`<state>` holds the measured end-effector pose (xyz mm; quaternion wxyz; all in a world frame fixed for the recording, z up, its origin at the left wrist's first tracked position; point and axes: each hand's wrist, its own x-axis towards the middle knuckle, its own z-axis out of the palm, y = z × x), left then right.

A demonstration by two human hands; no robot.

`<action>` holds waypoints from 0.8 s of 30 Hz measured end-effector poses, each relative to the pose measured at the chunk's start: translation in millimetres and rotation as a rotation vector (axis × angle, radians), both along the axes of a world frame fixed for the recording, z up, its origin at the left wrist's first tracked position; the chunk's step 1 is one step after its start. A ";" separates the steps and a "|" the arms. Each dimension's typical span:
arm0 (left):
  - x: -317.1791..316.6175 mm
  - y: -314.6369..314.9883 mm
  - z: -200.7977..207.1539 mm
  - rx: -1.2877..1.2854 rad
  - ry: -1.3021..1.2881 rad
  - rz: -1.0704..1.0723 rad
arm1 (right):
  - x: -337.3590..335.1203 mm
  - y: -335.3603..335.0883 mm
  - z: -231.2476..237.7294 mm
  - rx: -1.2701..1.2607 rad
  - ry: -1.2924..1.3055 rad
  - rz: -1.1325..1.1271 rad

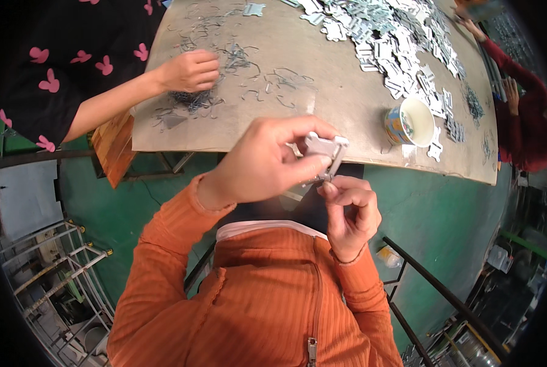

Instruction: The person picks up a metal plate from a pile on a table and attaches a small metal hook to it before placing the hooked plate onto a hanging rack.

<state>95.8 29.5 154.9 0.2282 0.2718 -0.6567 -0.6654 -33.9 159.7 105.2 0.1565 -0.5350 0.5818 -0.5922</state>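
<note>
Left hand (258, 162): your fingers gripped a pale flat piece (322, 145) by the tabletop (340, 101)'s near edge
Right hand (354, 213): fingers at its lower end, couldn't tell if they'd closed on anything
Pile (383, 46): loads lay loose, couldn't tell which were done tbh
Tub (395, 125): colourful print, nothing you could've read

Looks like a workshop or a small factory floor. Shows as such in the broad table (337, 76), heaped at the far side with many look-alike small flat parts (380, 46) and littered at the left with thin dark strands (191, 101). Has a plain green floor (435, 189), a bare metal-framed rack (59, 287) at the lower left and crowded equipment (469, 348) along the right edge. Includes co-workers in a black, pink-patterned sleeve (59, 92) and a dark red sleeve (524, 73) at opposite sides.
</note>
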 end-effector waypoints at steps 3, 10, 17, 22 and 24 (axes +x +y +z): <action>2.5 7.8 -4.0 -0.301 -0.009 0.036 | 0.1 -1.1 -5.5 0.032 0.041 0.019; 18.0 27.9 -27.2 -0.316 -0.053 0.147 | -38.3 -58.0 -17.1 0.265 -0.005 -0.025; 14.7 39.7 -53.8 -0.352 -0.002 0.194 | -44.7 -213.9 -54.3 0.359 0.411 0.297; 17.6 43.4 -59.3 -0.375 0.007 0.211 | -29.1 -241.2 -64.3 0.429 0.872 0.450; 18.7 42.1 -58.1 -0.380 -0.010 0.202 | -30.2 -234.2 -67.6 0.337 0.922 0.409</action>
